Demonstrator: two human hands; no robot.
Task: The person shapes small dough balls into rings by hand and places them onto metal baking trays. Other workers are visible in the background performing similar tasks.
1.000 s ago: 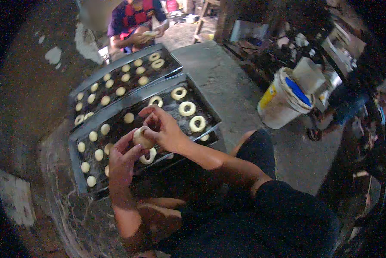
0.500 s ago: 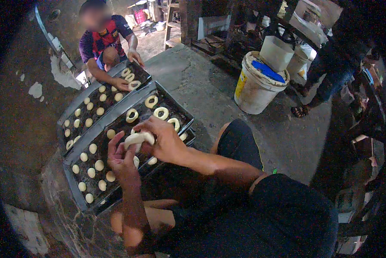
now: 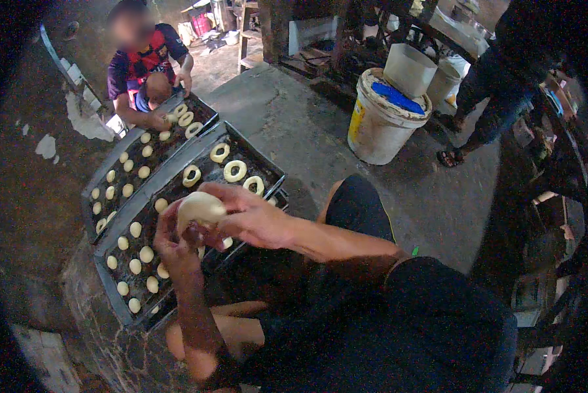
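Over the near dark metal tray I hold a pale dough ring between both hands. My right hand grips its right side, while the fingers of my left hand are curled round its left and lower side. Part of the hole shows dark at the bottom of the ring; my fingers hide the rest. On the tray beneath, shaped dough rings lie toward the far right end. Several round dough balls sit toward the left end.
Across from me a person crouches, one hand at dough on a second tray. A dirty white bucket with blue on its lid stands on the concrete floor at right. Someone's sandalled foot is beyond it.
The dough ring in my hands has turned from a stretched, side-on shape to a rounder one facing up. The other person's hand has shifted left along the far tray. My view has shifted slightly.
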